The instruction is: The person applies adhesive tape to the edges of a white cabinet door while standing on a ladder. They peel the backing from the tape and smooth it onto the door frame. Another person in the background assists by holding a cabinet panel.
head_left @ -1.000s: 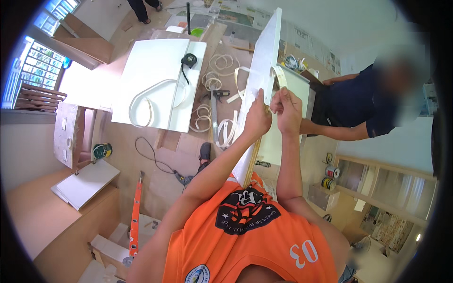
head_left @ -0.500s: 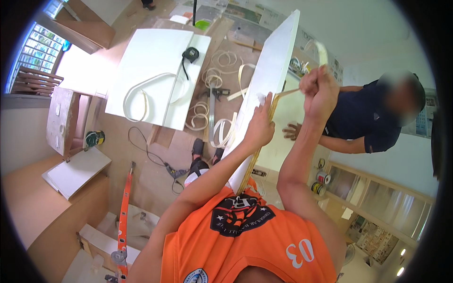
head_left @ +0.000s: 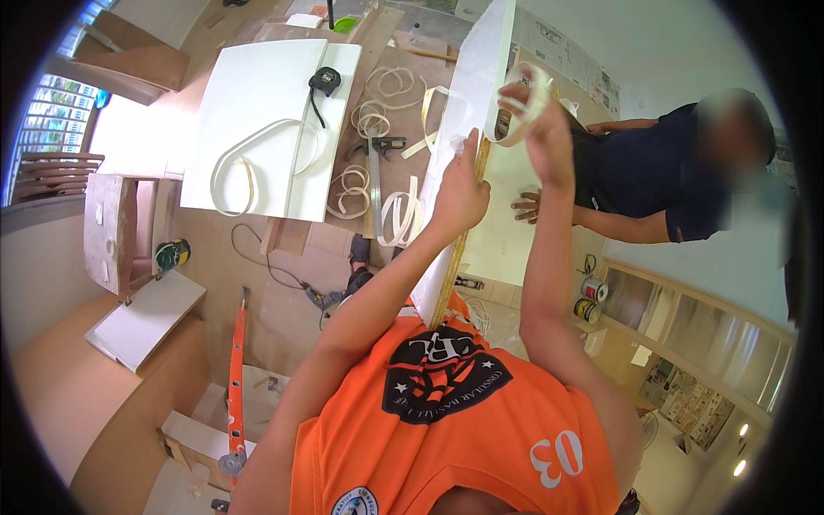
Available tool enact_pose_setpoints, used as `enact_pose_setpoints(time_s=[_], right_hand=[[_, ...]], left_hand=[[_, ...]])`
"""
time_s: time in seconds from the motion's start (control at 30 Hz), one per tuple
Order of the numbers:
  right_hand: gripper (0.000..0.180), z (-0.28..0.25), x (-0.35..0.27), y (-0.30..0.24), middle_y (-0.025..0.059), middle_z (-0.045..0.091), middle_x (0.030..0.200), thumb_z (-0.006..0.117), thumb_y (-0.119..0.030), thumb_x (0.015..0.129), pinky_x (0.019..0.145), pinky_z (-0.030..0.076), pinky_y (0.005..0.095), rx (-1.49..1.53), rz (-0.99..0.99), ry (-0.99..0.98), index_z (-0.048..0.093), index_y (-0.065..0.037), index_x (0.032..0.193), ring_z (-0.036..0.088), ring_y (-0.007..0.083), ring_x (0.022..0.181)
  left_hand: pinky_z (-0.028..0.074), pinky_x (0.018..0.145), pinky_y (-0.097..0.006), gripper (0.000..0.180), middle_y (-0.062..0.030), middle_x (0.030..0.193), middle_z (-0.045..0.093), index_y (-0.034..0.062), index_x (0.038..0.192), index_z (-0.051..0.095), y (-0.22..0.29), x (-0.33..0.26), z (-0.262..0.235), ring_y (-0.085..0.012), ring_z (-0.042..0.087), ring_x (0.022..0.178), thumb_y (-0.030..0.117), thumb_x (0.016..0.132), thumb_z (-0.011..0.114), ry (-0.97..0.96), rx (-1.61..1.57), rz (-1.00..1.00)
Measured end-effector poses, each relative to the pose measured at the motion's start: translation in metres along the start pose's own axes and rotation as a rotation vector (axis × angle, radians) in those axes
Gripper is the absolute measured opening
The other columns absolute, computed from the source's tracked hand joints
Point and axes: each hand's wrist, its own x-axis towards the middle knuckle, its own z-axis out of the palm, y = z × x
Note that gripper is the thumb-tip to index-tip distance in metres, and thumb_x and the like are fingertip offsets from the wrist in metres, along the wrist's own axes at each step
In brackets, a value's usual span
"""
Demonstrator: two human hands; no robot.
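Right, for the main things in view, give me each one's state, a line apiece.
Left hand: against the white board, grip unclear
Right hand: raised at the curled strip, grip unclear
White board: standing on edge
Curled strip: bent into a loop
White panels: lying flat, overlapping
Tape measure: resting on the panels
Drill: lying on the floor

A brown flat-topped desk (head_left: 439, 75) carries overlapping white rectangular panels (head_left: 257, 94), loosely coiled pale flexible strips (head_left: 415, 196), a long silver metal straightedge (head_left: 375, 189) and a black clamp-like tool (head_left: 391, 143); on the light-brown floor (head_left: 279, 322) lies a grey corded power tool (head_left: 322, 297)
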Motion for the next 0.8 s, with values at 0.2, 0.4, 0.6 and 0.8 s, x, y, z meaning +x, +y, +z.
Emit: enact_pose_setpoints(time_s=[0.2,0.4,0.6,0.8], right_hand=[[0.03,-0.021,-0.035,0.074,0.0132,0.059,0.14,0.061,-0.009,0.094,0.115,0.035,0.0445,-0.872,-0.235,-0.194,0.067,-0.007,0.123,0.049,0.0291,0.136],[0.022,-0.026,-0.041,0.075,0.013,0.068,0.121,0.052,-0.01,0.104,0.112,0.036,0.0428,-0.675,-0.059,-0.057,0.07,-0.002,0.113,0.05,0.0304,0.134],[0.02,-0.019,-0.027,0.077,0.0136,0.065,0.13,0.058,-0.004,0.097,0.11,0.04,0.044,-0.766,-0.159,-0.113,0.069,-0.001,0.114,0.049,0.032,0.135],[0.027,-0.03,-0.016,0.065,0.0141,0.052,0.149,0.059,-0.001,0.094,0.109,0.044,0.0432,-1.041,-0.304,-0.226,0.068,0.0,0.119,0.04,0.0325,0.145]], left_hand=[[0.044,0.101,-0.054,0.081,-0.034,0.129,0.055,0.001,0.149,0.035,-0.041,0.012,0.022,-0.0497,0.055,0.117,0.014,0.08,0.074,0.125,0.04,0.167],[0.042,0.107,-0.056,0.103,-0.0394,0.145,0.036,0.0008,0.157,0.015,-0.02,0.017,0.006,-0.0551,0.047,0.127,0.03,0.08,0.077,-0.19,0.085,-0.053],[0.042,0.099,-0.069,0.089,-0.0433,0.145,0.031,-0.0035,0.15,0.028,0.03,0.0,-0.036,-0.0622,0.044,0.126,0.037,0.086,0.075,-0.156,0.554,-0.093],[0.042,0.104,-0.065,0.093,-0.0419,0.153,0.021,-0.0133,0.145,0.027,0.066,-0.012,-0.041,-0.0585,0.04,0.133,0.034,0.082,0.078,-0.271,0.483,-0.063]])
